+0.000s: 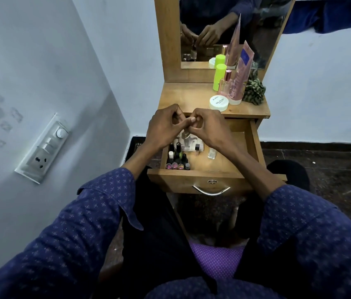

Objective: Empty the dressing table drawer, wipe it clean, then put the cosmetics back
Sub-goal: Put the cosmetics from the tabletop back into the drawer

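The wooden drawer (pixel 254 145) of the dressing table stands pulled open. Several nail polish bottles (pixel 176 160) stand in its front left corner. Behind them lies a clear packet (pixel 189 144), and a small clear bottle (pixel 211 153) stands near the middle. My left hand (pixel 163 130) and my right hand (pixel 208 128) meet above the back of the drawer, fingers curled. Together they pinch a small item that is mostly hidden; the mirror shows it as a small glass bottle. On the tabletop stand a white jar (pixel 219 102), a lime green bottle (pixel 219 76) and pink tubes (pixel 238 83).
A green checked cloth (pixel 254 89) lies at the tabletop's right rear. The mirror (pixel 213 29) rises behind the tabletop. A wall with a switchboard (pixel 43 147) is close on the left. A purple cushion (pixel 217 257) is between my knees, under the drawer front with its metal handle (pixel 211 190).
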The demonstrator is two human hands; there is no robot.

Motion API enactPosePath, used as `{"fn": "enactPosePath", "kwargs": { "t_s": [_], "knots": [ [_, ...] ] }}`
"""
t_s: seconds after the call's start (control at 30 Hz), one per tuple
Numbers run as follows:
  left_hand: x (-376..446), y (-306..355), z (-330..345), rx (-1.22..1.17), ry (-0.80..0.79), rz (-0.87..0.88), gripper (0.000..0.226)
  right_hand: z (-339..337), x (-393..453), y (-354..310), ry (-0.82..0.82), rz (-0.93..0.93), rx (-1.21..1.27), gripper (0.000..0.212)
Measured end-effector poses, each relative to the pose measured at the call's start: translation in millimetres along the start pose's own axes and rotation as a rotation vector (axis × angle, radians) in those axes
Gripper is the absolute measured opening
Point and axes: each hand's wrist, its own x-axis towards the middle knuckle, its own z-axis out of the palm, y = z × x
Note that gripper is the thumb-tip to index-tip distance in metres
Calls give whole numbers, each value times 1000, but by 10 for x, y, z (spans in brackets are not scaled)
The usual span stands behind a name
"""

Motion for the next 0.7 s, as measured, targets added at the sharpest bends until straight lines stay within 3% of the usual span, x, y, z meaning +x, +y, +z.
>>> {"fn": "enactPosePath", "kwargs": {
  "t_s": [0.2,0.53,0.7],
  "knots": [
    [-191,-152,77,69,31,-110,56,120,-64,75,-212,50,-61,17],
    [-330,-490,401,177,-51,-72,52,424,-182,28,-265,77,-268,20],
    [-357,-496,425,274,-89,-30,34,550,-185,37,-294,121,-238,16]
  ]
}}
